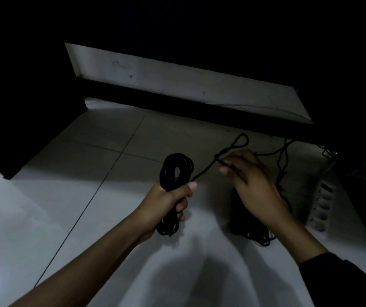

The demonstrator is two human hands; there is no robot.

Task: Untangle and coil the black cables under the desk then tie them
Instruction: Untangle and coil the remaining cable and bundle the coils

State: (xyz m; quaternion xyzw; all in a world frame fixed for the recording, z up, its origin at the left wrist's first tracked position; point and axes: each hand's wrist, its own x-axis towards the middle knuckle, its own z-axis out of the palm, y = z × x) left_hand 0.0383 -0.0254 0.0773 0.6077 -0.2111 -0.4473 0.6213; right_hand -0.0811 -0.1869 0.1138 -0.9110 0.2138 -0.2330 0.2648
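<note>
A coil of black cable (176, 171) stands upright in my left hand (166, 202), which grips it round the middle. Its free end (204, 171) runs up and right to my right hand (250, 180), whose thumb and fingers pinch it. Beyond the fingertips the end forms a small loop (241, 140). A second heap of black cable (253, 231) lies on the floor below my right hand, partly hidden by the wrist. Thin black wires (284, 156) trail from it toward the dark space under the desk.
The white tiled floor (115, 151) spreads under both hands. A white power strip (321, 207) lies at the right. A dark desk panel (22, 107) stands at the left, and a black bar (199, 109) with a pale wall strip above it crosses the back.
</note>
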